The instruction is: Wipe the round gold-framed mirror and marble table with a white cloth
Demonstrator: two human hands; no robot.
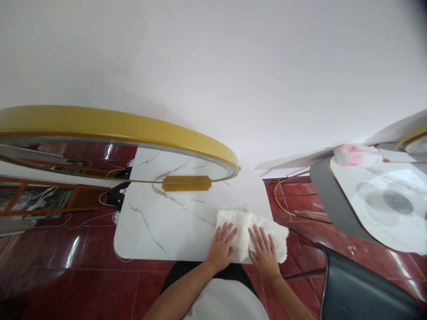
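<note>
"Cloth point(246, 222), where does it lie?"

"Directly under the fingers point(225, 231), at the near right corner of the bench point(167, 240), long axis along the near edge."

"Nearer hand?"

"Neither: left hand point(219, 252) touches its left part, right hand point(266, 261) its right, fingers flat, slightly spread, pointing across it, pinching nothing"
</note>
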